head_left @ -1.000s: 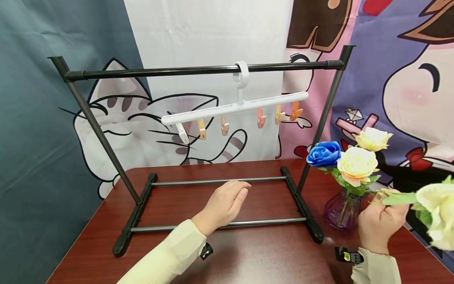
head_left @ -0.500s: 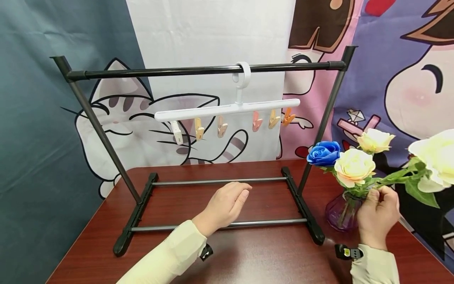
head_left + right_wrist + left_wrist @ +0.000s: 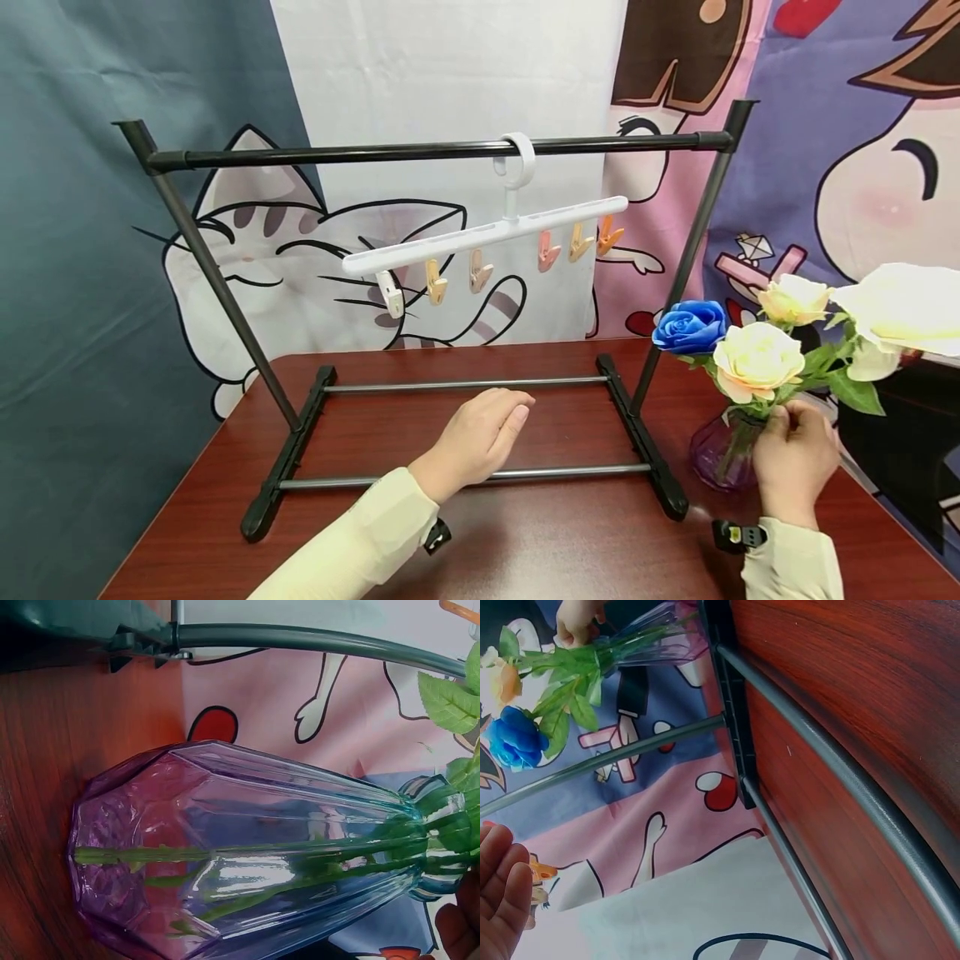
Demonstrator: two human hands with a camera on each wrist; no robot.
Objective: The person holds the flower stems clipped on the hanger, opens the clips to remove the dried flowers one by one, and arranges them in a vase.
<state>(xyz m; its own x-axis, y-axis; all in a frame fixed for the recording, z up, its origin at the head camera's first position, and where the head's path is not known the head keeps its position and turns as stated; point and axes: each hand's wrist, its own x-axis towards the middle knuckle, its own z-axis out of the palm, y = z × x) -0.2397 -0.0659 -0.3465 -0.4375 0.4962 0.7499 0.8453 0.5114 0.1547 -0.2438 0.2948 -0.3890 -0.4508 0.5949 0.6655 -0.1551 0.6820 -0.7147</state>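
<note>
At the mouth of the faceted glass vase (image 3: 723,454), my right hand (image 3: 797,454) has its thumb and fingers curled at the stem of a large white rose (image 3: 896,312), which leans out to the right. A blue rose (image 3: 688,327), a cream rose (image 3: 757,361) and a pale yellow rose (image 3: 793,300) are in the vase. Through the glass, green stems (image 3: 315,859) show in the right wrist view; the grip itself is mostly hidden. My left hand (image 3: 476,433) is held over the rack base with relaxed fingers, holding nothing.
A black metal rack (image 3: 390,154) stands on the reddish-brown table (image 3: 555,542). From its top bar hangs a white hanger (image 3: 487,237) with several coloured clips. The rack's right foot (image 3: 643,442) lies just left of the vase. A cartoon-print cloth (image 3: 465,75) hangs behind.
My right hand has brought the white rose leftward, with its stem now at the vase mouth. The hanger swings slightly on the bar. My left hand stays nearly still.
</note>
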